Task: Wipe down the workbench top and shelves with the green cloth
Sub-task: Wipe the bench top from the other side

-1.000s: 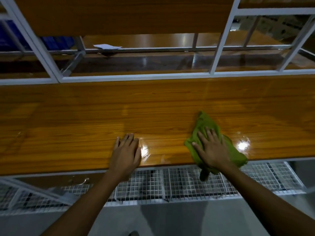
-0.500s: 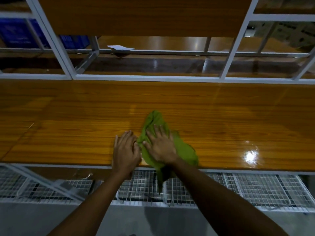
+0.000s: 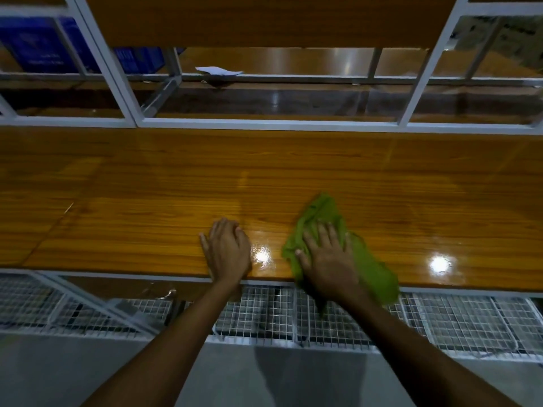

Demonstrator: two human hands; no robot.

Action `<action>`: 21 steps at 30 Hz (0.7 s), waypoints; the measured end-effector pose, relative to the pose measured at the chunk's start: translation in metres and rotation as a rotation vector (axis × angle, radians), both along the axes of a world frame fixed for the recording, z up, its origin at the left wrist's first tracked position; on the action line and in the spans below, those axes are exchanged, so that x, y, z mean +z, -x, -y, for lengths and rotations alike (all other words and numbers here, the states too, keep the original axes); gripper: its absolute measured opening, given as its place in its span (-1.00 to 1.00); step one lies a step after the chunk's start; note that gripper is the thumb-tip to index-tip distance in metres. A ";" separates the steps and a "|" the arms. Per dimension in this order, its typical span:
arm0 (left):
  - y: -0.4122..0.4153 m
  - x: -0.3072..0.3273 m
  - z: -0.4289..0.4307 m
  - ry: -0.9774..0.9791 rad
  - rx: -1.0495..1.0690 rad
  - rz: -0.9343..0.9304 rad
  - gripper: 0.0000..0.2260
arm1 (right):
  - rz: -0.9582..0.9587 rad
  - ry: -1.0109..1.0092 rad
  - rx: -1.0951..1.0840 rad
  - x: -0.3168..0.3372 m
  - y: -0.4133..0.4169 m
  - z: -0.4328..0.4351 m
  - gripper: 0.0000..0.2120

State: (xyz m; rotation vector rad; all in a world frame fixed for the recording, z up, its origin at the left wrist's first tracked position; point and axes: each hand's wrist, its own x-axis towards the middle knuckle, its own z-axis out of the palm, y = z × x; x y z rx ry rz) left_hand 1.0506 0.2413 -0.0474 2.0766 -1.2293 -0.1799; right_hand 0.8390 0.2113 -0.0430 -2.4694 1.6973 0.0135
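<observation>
A glossy, wood-grain workbench top [image 3: 176, 201] ran from left to right beneath you, framed by white metal uprights [image 3: 100, 63], with upper shelves [image 3: 264, 19] above it and wire-mesh baskets [image 3: 440, 318] below its front edge. The green cloth [image 3: 323, 212] lay crumpled at the near edge, right of centre, its long axis slanting from the far left to the near right, where 1 corner drooped over the edge. Your right hand [image 3: 327, 257] pressed flat on it, fingers spread, pinning rather than clutching the soft, creased fabric. Your left hand [image 3: 227, 249] rested empty and open-palmed on the bare lacquer, just beside the cloth but apart from it. The right hand was therefore the wiping hand; unwiped board probably extended to both sides.
</observation>
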 end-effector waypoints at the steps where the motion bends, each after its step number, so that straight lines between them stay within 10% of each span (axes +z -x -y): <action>1: -0.002 0.000 0.001 -0.021 -0.022 0.009 -0.60 | 0.010 0.007 0.040 0.001 -0.017 -0.008 -0.31; 11: -0.085 0.011 -0.014 -0.141 -0.567 0.380 -0.62 | 0.059 -0.016 0.102 0.000 -0.087 0.054 -0.35; 21: -0.134 0.008 -0.019 -0.142 -0.587 0.373 -0.60 | 0.022 0.004 -0.070 0.002 -0.078 -0.011 -0.31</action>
